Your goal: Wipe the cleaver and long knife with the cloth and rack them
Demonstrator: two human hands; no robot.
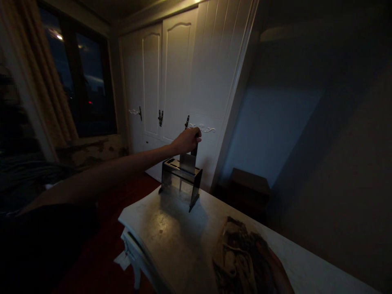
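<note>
My left hand (188, 139) reaches out from the left, fingers closed around the dark handle of a cleaver (187, 162). Its broad, flat metal blade stands upright, the lower part down in a slot of the knife block (180, 181). That block has see-through sides, a dark frame and several slots on top. At the lower right lies a bunched brown cloth (234, 257) with dark and pale folds. My right hand (269, 259) is against the right side of this cloth; its fingers are lost in the dark.
The block stands near the far edge of a white table (171, 245). Behind it rises a white wardrobe (180, 81) with dark handles. A brown cabinet (249, 183) is low beyond the table. A curtain (45, 73) hangs by the window at left. The floor (122, 192) is red.
</note>
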